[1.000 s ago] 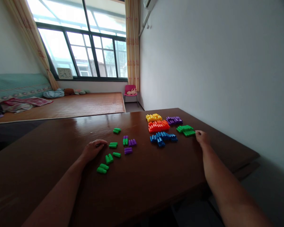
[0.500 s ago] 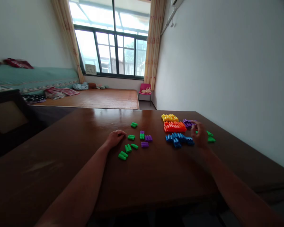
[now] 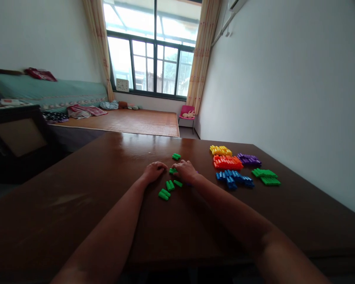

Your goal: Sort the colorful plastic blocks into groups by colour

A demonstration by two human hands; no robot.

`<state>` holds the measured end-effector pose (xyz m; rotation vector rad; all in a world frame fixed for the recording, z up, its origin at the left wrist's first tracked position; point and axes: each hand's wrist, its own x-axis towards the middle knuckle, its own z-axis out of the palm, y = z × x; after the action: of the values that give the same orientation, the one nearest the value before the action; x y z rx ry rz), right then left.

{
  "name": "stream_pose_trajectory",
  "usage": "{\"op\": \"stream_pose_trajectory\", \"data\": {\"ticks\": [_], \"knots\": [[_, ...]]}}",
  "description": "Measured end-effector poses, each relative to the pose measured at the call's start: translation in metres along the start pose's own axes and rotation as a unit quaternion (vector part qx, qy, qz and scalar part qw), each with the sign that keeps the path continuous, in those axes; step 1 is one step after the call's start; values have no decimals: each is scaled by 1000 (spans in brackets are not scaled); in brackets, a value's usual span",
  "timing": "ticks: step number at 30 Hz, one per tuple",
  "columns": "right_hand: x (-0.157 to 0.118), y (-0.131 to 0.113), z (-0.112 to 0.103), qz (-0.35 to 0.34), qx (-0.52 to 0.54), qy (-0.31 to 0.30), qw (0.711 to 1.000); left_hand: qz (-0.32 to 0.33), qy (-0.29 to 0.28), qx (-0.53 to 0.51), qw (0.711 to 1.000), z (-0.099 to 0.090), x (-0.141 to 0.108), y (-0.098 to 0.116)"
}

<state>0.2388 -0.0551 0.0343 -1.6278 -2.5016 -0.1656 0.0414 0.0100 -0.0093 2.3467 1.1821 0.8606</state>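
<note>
My left hand (image 3: 154,172) rests on the brown table (image 3: 106,221), fingers curled together, beside the loose green pieces; anything in it is too small to make out. Over the middle of the loose pieces is my right hand (image 3: 185,171), its fingertips at a green piece (image 3: 172,171) and mostly covering the purple ones. Other green pieces (image 3: 164,194) lie nearer the front, and a green pair (image 3: 176,156) lies behind. On the right are grouped yellow pieces (image 3: 221,150), orange pieces (image 3: 228,162), purple pieces (image 3: 249,159), blue pieces (image 3: 234,178) and green pieces (image 3: 266,176).
A white wall (image 3: 284,79) runs along the right. Behind the table are a low bed (image 3: 142,120), a pink chair (image 3: 187,111) and a window. A dark cabinet (image 3: 20,136) stands at the left.
My right hand has moved left from the sorted groups on the right to the loose pieces near my left hand. The whole view has shifted slightly, with the scene now farther right.
</note>
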Motion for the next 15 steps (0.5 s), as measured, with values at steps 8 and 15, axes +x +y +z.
{"op": "stream_pose_trajectory", "data": {"ticks": [8, 15], "knots": [[-70, 77, -35, 75, 184, 250, 948, -1, -16, 3, 1000, -3, 4, 0], [-224, 270, -40, 407, 118, 483, 766, -1, -14, 16, 1000, -8, 4, 4]]}}
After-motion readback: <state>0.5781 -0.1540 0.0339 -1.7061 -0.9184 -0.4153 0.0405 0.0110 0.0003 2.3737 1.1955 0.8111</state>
